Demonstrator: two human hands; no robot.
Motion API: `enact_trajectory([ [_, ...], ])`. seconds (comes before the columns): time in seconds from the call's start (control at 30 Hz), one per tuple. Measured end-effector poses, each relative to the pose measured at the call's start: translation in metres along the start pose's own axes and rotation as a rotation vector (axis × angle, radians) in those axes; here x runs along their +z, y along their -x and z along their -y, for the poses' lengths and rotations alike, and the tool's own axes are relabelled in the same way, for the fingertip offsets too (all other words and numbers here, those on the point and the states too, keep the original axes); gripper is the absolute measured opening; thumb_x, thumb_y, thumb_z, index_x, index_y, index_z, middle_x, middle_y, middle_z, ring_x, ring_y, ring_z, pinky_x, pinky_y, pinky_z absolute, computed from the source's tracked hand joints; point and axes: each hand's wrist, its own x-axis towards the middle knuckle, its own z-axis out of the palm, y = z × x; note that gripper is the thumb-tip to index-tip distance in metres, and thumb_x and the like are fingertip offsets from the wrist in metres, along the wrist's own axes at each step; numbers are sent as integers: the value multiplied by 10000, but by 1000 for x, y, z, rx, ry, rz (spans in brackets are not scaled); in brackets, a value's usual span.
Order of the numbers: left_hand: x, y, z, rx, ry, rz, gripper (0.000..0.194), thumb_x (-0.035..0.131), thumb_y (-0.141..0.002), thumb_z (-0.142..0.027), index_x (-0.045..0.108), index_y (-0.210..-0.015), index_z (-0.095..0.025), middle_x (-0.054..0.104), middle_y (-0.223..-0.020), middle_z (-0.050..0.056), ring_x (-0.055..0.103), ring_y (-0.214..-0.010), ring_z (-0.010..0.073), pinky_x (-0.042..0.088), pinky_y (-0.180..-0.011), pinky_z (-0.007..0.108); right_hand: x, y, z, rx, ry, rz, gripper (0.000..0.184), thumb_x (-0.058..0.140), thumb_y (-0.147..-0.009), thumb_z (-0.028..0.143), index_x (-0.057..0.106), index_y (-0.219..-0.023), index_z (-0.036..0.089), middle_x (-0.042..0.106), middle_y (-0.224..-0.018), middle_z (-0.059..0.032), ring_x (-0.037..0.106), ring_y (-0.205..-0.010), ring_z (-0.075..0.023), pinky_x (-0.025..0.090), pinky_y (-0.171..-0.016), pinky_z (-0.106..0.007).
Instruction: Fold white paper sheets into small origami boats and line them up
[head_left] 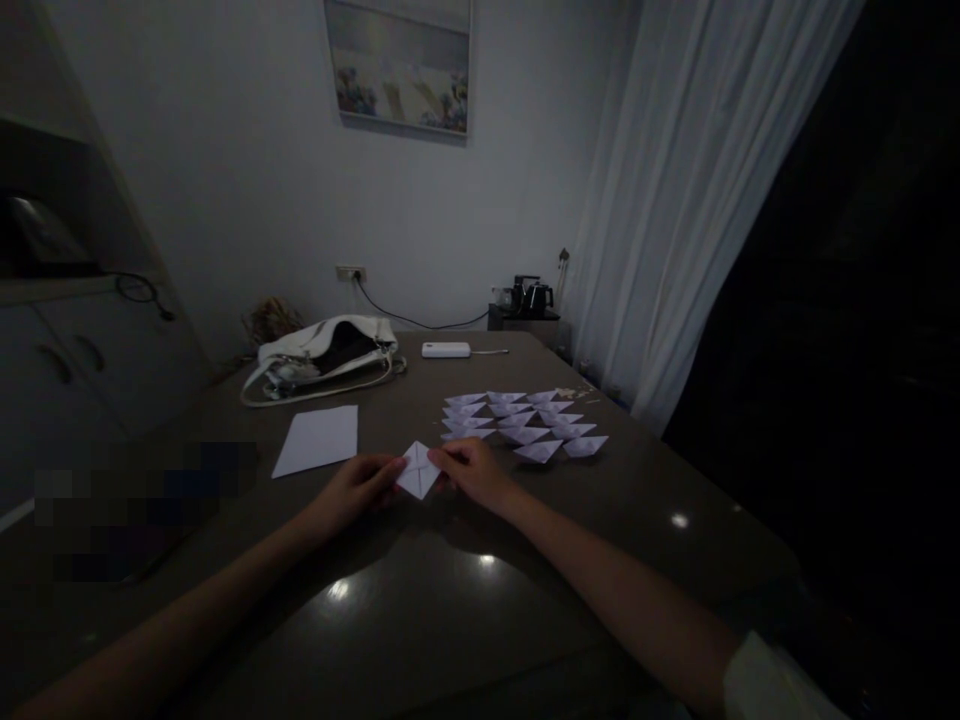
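A small white folded paper square (418,472), turned like a diamond with crease lines crossing at its middle, is held above the dark tabletop. My left hand (369,484) pinches its left corner, thumb on top. At the right corner, my right hand (474,470) pinches it in the same way; the fingers beneath are mostly hidden. Just beyond my right hand stand several folded paper boats (521,434) in rows. To the left, beyond my left hand, lies a stack of white paper sheets (319,440).
A white handbag (330,355) with its mouth open lies at the back left of the glossy table (420,620). A white power bank (446,350) with a short cable rests near the far edge. Small paper scraps (574,393) lie behind the boats. A white curtain (675,200) hangs at right.
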Motion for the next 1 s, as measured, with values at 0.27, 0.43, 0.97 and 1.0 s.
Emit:
enact_trajectory([
  [0.27, 1, 0, 2, 67, 39, 121, 400, 599, -755, -525, 599, -745, -125, 566, -626, -15, 507, -559, 121, 369, -491, 200, 5, 5, -5, 67, -28, 230, 304, 570, -805, 418, 564, -688, 137, 481, -521, 44, 419, -438, -64, 315, -421, -173],
  [0.43, 1, 4, -4, 77, 61, 121, 379, 588, -775, -506, 608, -810, -129, 623, -706, 9, 564, -640, 158, 424, -558, 227, 5, 6, -3, 64, -19, 279, 380, 562, -791, 502, 569, -689, 135, 478, -537, 41, 425, -444, -64, 313, -418, -174],
  [0.97, 5, 3, -4, 183, 86, -18, 303, 590, -787, -457, 530, -895, -180, 578, -751, -10, 543, -653, 143, 450, -585, 250, 4, -3, -12, 154, -187, 13, 254, 608, -783, 375, 578, -697, 138, 524, -526, 30, 458, -432, -78, 339, -426, -194],
  [1.0, 4, 3, -4, 184, 81, -28, 312, 610, -770, -456, 533, -897, -182, 574, -749, -14, 542, -652, 143, 448, -579, 246, 3, -3, -11, 149, -203, -11, 214, 609, -785, 351, 598, -775, 138, 549, -562, 23, 471, -443, -81, 350, -433, -196],
])
